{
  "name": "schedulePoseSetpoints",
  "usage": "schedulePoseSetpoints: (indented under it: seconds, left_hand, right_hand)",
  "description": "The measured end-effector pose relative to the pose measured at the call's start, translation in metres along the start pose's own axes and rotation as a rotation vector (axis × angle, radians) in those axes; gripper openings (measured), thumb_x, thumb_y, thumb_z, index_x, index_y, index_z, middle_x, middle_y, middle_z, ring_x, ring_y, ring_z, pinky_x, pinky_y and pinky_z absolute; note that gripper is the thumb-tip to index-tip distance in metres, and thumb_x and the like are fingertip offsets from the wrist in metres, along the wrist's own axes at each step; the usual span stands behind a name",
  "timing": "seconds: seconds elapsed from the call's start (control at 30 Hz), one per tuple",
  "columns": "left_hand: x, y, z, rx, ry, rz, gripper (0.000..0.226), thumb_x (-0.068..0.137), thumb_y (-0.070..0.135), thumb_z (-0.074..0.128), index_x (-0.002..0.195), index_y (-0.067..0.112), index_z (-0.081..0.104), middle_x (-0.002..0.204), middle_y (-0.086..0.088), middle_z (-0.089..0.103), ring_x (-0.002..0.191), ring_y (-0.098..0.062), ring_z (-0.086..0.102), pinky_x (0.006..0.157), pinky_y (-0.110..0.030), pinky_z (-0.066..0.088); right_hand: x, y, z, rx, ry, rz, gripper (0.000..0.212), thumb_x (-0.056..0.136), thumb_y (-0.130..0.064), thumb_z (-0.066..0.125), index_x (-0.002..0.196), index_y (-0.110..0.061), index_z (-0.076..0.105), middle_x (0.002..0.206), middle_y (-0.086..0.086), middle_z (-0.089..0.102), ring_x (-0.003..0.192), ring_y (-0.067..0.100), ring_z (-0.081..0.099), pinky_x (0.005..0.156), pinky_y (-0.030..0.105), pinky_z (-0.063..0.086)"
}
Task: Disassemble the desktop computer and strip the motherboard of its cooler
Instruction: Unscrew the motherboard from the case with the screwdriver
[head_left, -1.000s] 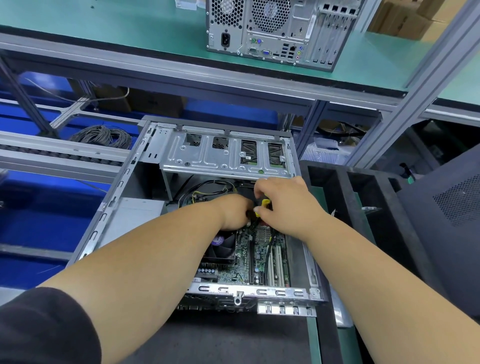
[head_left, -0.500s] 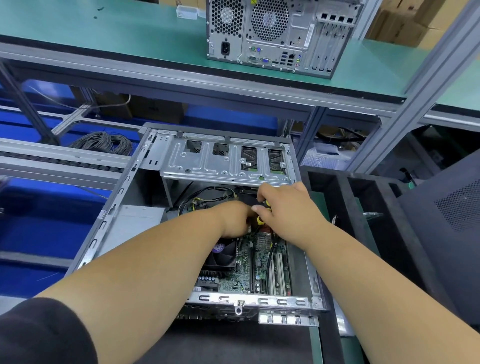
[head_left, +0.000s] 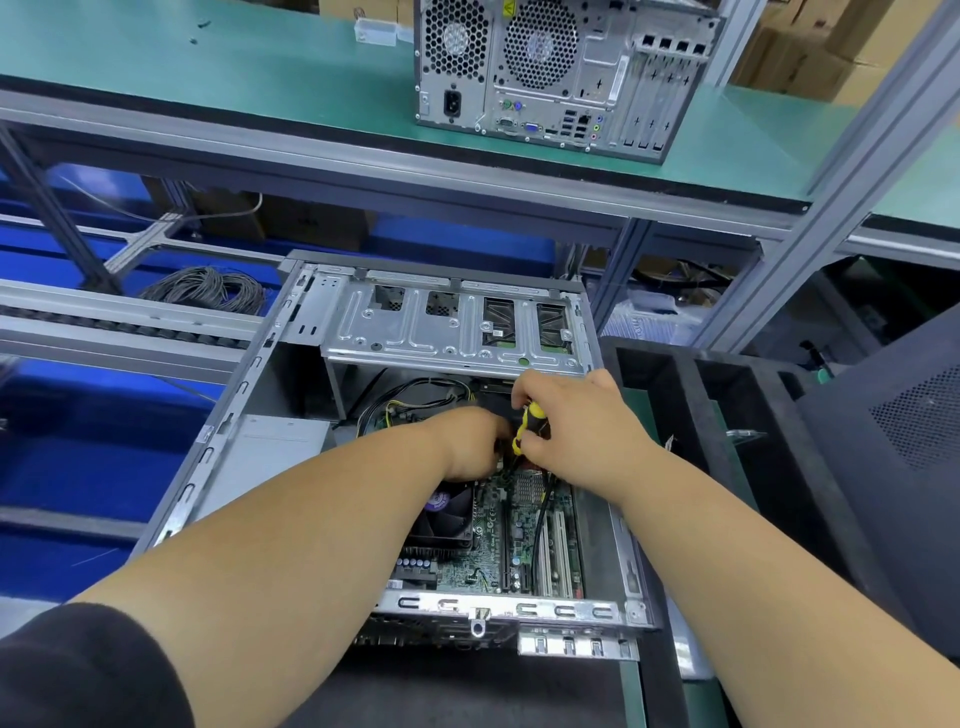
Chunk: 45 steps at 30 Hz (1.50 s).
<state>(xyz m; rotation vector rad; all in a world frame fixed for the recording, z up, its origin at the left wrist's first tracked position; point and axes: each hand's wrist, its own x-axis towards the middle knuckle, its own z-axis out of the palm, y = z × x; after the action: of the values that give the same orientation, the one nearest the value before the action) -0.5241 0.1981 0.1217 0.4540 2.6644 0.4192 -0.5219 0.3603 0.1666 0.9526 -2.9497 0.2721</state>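
Gripping screwdriver (head_left: 530, 426), right hand (head_left: 582, 431), open case (head_left: 291, 332)

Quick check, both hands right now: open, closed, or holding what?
Left hand: down inside the open case, fingers hidden; cannot tell.
Right hand: closed on the yellow-and-black screwdriver.

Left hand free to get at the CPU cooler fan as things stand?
Probably yes. The CPU cooler fan lies open in the case, just below the left hand, with no cover over it. The left forearm hides part of it, and the right hand holds the screwdriver clear of it.
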Motion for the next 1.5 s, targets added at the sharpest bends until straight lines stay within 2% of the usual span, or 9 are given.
schedulePoseSetpoints:
  seconds: [0.2, 0.53, 0.67, 0.77, 0.9, 1.03, 1.2, 1.37, 1.5]
  left_hand:
    - [0.000, 0.001, -0.001, 0.015, 0.001, -0.013, 0.007, 0.089, 0.013, 0.052, 0.094, 0.017, 0.054, 0.086, -0.007, 0.056, 0.075, -0.025, 0.050, 0.063, -0.028, 0.037]
    - [0.000, 0.000, -0.002, -0.054, -0.003, 0.005, 0.023, 0.087, 0.009, 0.054, 0.102, 0.024, 0.064, 0.072, 0.009, 0.048, 0.076, -0.019, 0.049, 0.066, -0.024, 0.037]
    - [0.001, -0.001, -0.001, -0.063, -0.007, 0.013, 0.020, 0.085, 0.010, 0.058, 0.090, 0.030, 0.056, 0.068, 0.015, 0.047, 0.075, -0.018, 0.049, 0.062, -0.023, 0.037]
    - [0.003, -0.003, 0.000, -0.073, -0.012, 0.017, 0.025, 0.079, 0.021, 0.072, 0.086, 0.031, 0.050, 0.075, 0.011, 0.053, 0.076, -0.017, 0.051, 0.066, -0.024, 0.042]
    - [0.006, -0.007, 0.002, -0.160, 0.008, 0.028, 0.020, 0.074, 0.033, 0.080, 0.086, 0.030, 0.065, 0.075, 0.015, 0.057, 0.074, -0.013, 0.056, 0.066, -0.023, 0.045]
    - [0.006, -0.009, 0.002, -0.153, 0.081, 0.015, 0.016, 0.080, 0.037, 0.076, 0.081, 0.031, 0.060, 0.070, 0.015, 0.054, 0.068, -0.012, 0.051, 0.054, -0.017, 0.032]
    - [0.003, -0.008, 0.001, -0.156, 0.079, 0.004, 0.010, 0.082, 0.033, 0.074, 0.080, 0.028, 0.065, 0.069, 0.014, 0.057, 0.066, -0.009, 0.052, 0.055, -0.019, 0.033]
    - [-0.005, -0.005, -0.007, -0.117, 0.088, -0.012, 0.009, 0.090, 0.027, 0.065, 0.093, 0.024, 0.073, 0.087, 0.009, 0.069, 0.078, -0.006, 0.056, 0.072, -0.021, 0.042]
    - [-0.024, 0.011, -0.028, -0.472, -0.025, 0.075, 0.014, 0.092, 0.015, 0.063, 0.088, 0.024, 0.073, 0.081, 0.008, 0.074, 0.073, 0.006, 0.064, 0.071, -0.011, 0.046]
  right_hand:
    - [0.001, -0.004, -0.001, -0.067, -0.017, -0.013, 0.024, 0.090, -0.050, 0.050, 0.097, -0.028, 0.043, 0.075, -0.009, 0.053, 0.080, 0.022, 0.052, 0.089, 0.039, 0.029]
    - [-0.004, -0.004, 0.000, 0.017, 0.147, 0.065, 0.012, 0.089, -0.034, 0.056, 0.087, -0.023, 0.051, 0.055, -0.008, 0.039, 0.063, 0.020, 0.042, 0.089, 0.037, 0.031]
    - [-0.006, -0.006, -0.003, 0.048, 0.162, 0.085, 0.010, 0.087, -0.031, 0.056, 0.085, -0.023, 0.050, 0.055, -0.007, 0.041, 0.061, 0.019, 0.042, 0.090, 0.039, 0.033]
    - [-0.009, -0.007, -0.010, 0.220, 0.251, 0.167, 0.009, 0.085, -0.024, 0.055, 0.079, -0.022, 0.049, 0.053, -0.004, 0.043, 0.058, 0.015, 0.041, 0.083, 0.036, 0.035]
    - [-0.012, -0.010, -0.017, 0.299, 0.317, 0.233, 0.009, 0.083, -0.020, 0.056, 0.077, -0.019, 0.050, 0.055, -0.002, 0.047, 0.061, 0.017, 0.044, 0.069, 0.031, 0.029]
    - [-0.012, -0.009, -0.016, 0.296, 0.352, 0.247, 0.010, 0.082, -0.018, 0.057, 0.075, -0.018, 0.049, 0.052, -0.002, 0.044, 0.055, 0.018, 0.040, 0.081, 0.037, 0.040]
    - [-0.015, -0.009, -0.019, 0.296, 0.376, 0.265, 0.010, 0.083, -0.019, 0.057, 0.076, -0.018, 0.050, 0.054, -0.002, 0.047, 0.057, 0.020, 0.044, 0.087, 0.039, 0.039]
    - [-0.026, -0.006, -0.050, 0.284, 0.497, 0.284, 0.011, 0.079, -0.021, 0.057, 0.073, -0.021, 0.049, 0.053, 0.000, 0.048, 0.053, 0.016, 0.042, 0.065, 0.031, 0.031]
    - [-0.040, 0.010, -0.089, 0.345, 0.684, 0.336, 0.008, 0.075, -0.027, 0.053, 0.071, -0.022, 0.049, 0.052, -0.005, 0.045, 0.050, 0.009, 0.041, 0.047, 0.022, 0.027]
